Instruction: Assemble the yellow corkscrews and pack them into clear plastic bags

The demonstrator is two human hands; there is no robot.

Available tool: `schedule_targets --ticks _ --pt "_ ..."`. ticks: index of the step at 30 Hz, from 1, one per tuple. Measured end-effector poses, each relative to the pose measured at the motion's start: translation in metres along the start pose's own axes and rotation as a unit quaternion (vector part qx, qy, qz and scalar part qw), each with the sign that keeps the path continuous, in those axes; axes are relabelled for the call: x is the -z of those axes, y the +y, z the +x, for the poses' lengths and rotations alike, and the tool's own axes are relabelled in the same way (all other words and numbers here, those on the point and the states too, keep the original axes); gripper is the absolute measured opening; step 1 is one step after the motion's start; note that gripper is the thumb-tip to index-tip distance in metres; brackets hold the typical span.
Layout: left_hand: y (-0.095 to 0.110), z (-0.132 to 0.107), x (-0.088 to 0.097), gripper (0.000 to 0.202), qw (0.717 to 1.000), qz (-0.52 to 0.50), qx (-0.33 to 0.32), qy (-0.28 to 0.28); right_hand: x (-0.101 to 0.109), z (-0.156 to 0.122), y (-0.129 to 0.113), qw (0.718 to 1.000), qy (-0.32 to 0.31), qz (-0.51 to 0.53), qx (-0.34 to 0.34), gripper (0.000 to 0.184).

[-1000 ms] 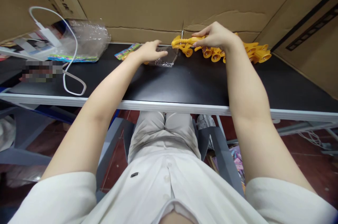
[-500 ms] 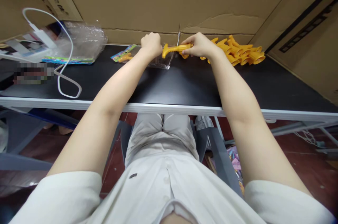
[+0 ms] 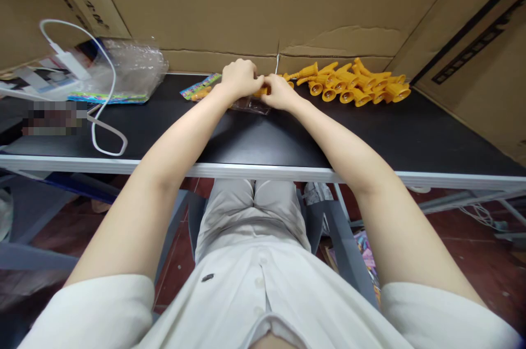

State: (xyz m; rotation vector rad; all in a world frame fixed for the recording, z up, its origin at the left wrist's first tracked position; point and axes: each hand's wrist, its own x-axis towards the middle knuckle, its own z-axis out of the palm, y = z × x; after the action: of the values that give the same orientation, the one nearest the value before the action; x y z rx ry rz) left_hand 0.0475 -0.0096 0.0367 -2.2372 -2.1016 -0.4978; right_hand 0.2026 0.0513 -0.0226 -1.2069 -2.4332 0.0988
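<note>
My left hand is closed on a clear plastic bag with a colourful printed header at its left end. Inside, near that header, lies a yellow toy piece. My right hand almost meets the left at the bag's right end, its fingers round a yellow horn-shaped plastic toy. Most of that toy is hidden by my fingers, so I cannot tell how much of it is inside the bag. To the right, several more yellow horn-shaped toys lie in a pile, many flared ends facing me.
A stack of clear bags with printed headers lies at the left, beside a white cable and a white tray. Cardboard walls close in the back and the right. The black table has a metal front edge.
My right hand has moved left with the yellow horn-shaped toy, from beside the pile to the bag's right end. My left hand has stayed at the bag and shifted slightly right.
</note>
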Motion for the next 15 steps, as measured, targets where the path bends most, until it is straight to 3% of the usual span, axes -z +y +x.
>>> schedule_targets --ticks 3,7,9,11,15 --pt "-0.029 0.005 0.004 0.063 0.999 -0.039 0.017 -0.008 0.001 -0.002 -0.003 0.998 -0.046 0.002 0.032 0.039" --pt "-0.086 0.012 -0.004 0.068 0.992 -0.027 0.118 0.023 0.002 -0.002 -0.006 0.997 -0.074 -0.001 0.025 0.028" --pt "-0.108 0.012 -0.012 0.069 0.989 -0.021 0.143 -0.025 0.001 -0.001 -0.006 0.997 -0.069 0.005 0.022 0.031" --pt "-0.120 0.010 -0.020 0.068 0.987 -0.030 0.124 -0.094 -0.001 0.002 -0.005 0.998 -0.061 0.012 0.024 0.036" --pt "-0.117 0.009 -0.027 0.072 0.986 -0.025 0.108 -0.121 -0.008 0.009 0.004 0.998 -0.053 0.002 0.029 0.029"
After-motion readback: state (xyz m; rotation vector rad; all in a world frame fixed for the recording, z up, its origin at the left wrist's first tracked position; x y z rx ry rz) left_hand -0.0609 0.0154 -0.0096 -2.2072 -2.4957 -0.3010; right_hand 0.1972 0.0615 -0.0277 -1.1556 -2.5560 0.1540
